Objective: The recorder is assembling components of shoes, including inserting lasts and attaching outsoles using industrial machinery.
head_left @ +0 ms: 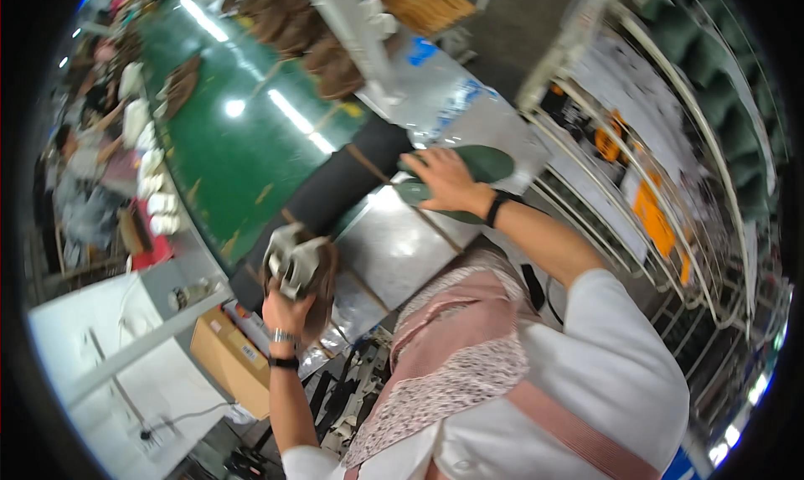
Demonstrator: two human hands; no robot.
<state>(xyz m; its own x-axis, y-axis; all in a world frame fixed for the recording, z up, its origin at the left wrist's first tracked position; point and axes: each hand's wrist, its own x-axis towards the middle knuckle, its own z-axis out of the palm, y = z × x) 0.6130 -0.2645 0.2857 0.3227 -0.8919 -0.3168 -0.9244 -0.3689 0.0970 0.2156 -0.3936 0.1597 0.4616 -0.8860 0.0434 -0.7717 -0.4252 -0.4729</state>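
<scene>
On the left, my left hand (287,311) is closed around a brown shoe (322,300) with pale grey material bunched at its top. The shoe is above the near edge of the table, beside the black strip. My right hand (445,181) reaches over several flat green shoe soles (490,163) lying at different angles on the metal table. Its fingers are stretched and apart, touching the soles. Part of the soles is hidden beneath the palm and wrist.
A green conveyor belt (243,157) carries brown shoe pieces (333,65) at its far end. A black roll-like strip (335,183) edges it, next to a metal tabletop (389,250). At right stands a white wire rack (603,191); at lower left, a cardboard box (233,354). Another person sits far left.
</scene>
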